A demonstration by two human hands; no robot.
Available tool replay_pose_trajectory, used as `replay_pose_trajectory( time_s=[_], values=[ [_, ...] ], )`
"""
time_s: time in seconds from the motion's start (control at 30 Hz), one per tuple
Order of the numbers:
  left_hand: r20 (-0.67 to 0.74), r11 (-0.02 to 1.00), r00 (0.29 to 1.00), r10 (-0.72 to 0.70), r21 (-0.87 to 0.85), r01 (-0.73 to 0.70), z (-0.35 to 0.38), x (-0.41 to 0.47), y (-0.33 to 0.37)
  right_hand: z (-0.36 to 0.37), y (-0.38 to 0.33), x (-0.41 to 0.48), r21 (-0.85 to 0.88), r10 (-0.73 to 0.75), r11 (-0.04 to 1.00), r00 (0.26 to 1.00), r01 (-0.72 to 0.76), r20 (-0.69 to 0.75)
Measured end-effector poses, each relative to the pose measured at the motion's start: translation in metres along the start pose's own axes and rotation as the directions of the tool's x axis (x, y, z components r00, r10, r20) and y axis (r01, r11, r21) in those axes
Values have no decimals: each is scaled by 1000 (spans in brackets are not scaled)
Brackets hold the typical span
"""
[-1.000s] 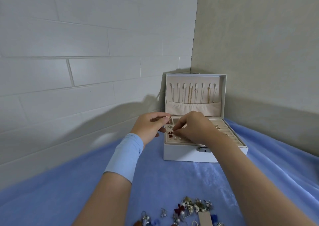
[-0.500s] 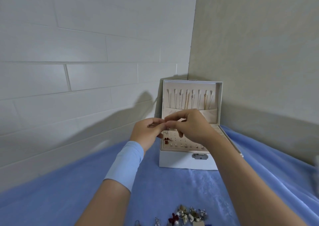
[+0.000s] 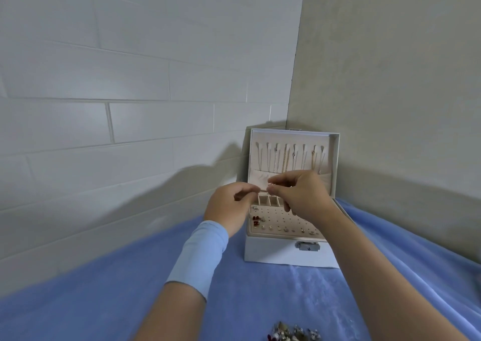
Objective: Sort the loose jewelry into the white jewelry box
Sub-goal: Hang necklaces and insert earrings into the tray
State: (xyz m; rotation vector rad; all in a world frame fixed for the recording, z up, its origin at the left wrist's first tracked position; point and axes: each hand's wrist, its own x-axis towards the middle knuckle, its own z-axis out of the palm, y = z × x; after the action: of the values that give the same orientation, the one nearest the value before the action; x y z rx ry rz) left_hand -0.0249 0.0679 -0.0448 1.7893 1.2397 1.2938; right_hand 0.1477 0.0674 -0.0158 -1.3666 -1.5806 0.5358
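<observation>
White jewelry box [image 3: 283, 254] with beige lining, blue cloth [image 3: 109, 288], pale blue wristband [image 3: 199, 253], white tiled wall [image 3: 130, 80]

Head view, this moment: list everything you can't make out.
All in the head view:
- Thin piece pinched between the left hand and right hand: too small to identify.
- Right side of the jewelry box tray: hidden by the right hand and forearm.
- Loose jewelry pile: cut off by the bottom edge.
- Studs in the tray: too small to tell apart.
</observation>
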Motion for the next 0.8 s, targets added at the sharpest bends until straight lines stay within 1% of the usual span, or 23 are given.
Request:
replay_pose_trajectory(
  time_s=[0.07, 0.13, 0.17, 0.27, 0.33, 0.5, 0.7, 0.8],
  values=[
    [18, 987, 1000, -4, 158, 1, 0, 1, -9, 5, 4, 8, -108, 6, 994, 1000, -6, 1],
    [49, 947, 999, -16, 322, -1, 0, 3, -16, 12, 8, 14, -240, -8, 971, 1000, 11, 10],
    [73, 933, 997, -38, 359, 9, 0, 4, -19, 15, 9, 16, -311, -15, 950, 1000, 22, 24],
    [160, 933, 981, -111, 358, 47, 0, 5, -22, 24, 13, 16, -494, -13, 868, 997, 51, 79],
    [205, 935, 971, -124, 352, 45, 1, 5, -23, 27, 15, 16, -551, -9, 832, 996, 56, 88],
    [266, 940, 957, -118, 340, 21, 3, 4, -22, 27, 15, 17, -619, -25, 783, 998, 55, 58],
    [266, 930, 956, -127, 367, 21, 4, 4, -27, 26, 15, 12, -682, -58, 726, 997, 82, 58],
    [268, 927, 954, -135, 375, 26, 4, 5, -28, 26, 13, 12, -715, -68, 691, 994, 109, 85]
  ],
)
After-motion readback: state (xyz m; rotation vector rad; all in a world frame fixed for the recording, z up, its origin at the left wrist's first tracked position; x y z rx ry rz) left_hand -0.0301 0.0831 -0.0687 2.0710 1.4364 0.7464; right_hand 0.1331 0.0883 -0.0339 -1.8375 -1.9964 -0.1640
